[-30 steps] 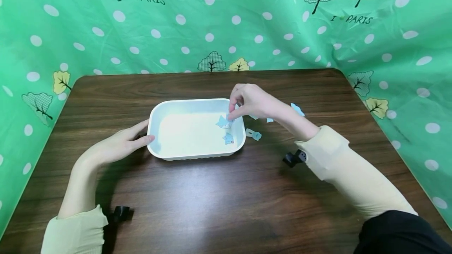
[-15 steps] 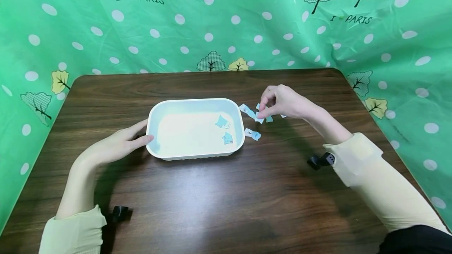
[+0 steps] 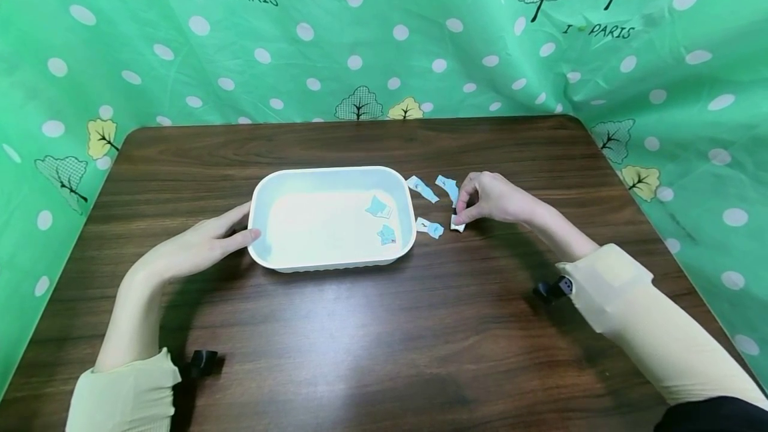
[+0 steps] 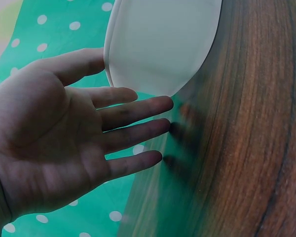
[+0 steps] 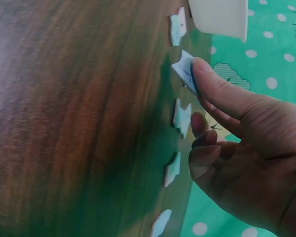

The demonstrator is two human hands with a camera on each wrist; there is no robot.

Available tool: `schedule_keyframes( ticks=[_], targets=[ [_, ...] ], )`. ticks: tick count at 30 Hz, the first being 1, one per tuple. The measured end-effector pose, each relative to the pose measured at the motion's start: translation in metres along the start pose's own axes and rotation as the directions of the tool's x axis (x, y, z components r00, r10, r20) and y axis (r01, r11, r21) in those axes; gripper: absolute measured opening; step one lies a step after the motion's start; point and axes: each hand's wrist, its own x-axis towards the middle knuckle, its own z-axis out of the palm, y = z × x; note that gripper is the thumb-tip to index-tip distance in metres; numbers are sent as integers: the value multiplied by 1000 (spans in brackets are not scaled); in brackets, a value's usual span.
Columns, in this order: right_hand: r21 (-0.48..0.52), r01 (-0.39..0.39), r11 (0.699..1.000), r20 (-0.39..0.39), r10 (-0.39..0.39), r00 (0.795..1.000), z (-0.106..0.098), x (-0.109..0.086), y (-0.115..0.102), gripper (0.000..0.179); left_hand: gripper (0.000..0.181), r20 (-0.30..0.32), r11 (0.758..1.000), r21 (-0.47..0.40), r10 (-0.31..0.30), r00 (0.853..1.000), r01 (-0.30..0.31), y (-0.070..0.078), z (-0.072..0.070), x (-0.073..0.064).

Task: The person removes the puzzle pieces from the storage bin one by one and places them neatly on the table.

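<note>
A white tray [image 3: 330, 265] lies on the table in the head view, with two light blue puzzle pieces [image 3: 378, 207] inside at its right end. My left hand [image 3: 201, 245] is at the tray's left end, thumb over the rim; the left wrist view shows its fingers stretched straight beside the wall. To the right of the tray, my right hand [image 3: 495, 197] pinches a puzzle piece [image 5: 184, 71] between thumb and index finger, low over the table. Several more pieces lie around it, such as one puzzle piece [image 3: 423, 189] near the tray's corner.
The dark wooden table [image 3: 360, 345] ends at a green dotted curtain [image 3: 336, 39] behind and at both sides. A small black device [image 3: 204, 362] sits at the left sleeve, and another black device [image 3: 551, 290] at the right one.
My right hand has gone from over the tray to the loose pieces on its right, then a little nearer me with a pinched puzzle piece. My left hand and the tray stay put.
</note>
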Motion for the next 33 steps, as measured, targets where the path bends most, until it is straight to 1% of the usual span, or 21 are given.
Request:
schedule_keyframes(
  ticks=[9,15,19,22,26,29,33],
  targets=[
    [-99,-24,995,-37,20,999,7,1,2,20,70,1,1000,3,4,1000,-4,-1,0,0],
    [-118,-41,992,-68,33,997,10,0,2,19,71,-4,1000,14,-4,1000,4,0,0,0],
    [-125,-39,991,-96,27,995,11,-2,2,19,71,-5,1000,10,-11,1000,11,1,0,0],
    [-108,-32,994,-131,18,991,10,-3,2,19,71,2,1000,-10,-17,1000,17,1,1,0],
    [-38,-18,999,-200,10,980,4,-5,-3,17,72,9,999,-32,-25,1000,25,2,1,0],
    [-1,10,1000,-257,-10,966,-3,-5,-12,17,72,3,1000,-20,-21,1000,21,2,1,0],
    [24,68,997,-297,-58,953,-12,-2,-31,19,71,-11,1000,8,-6,1000,6,2,1,0]
  ],
)
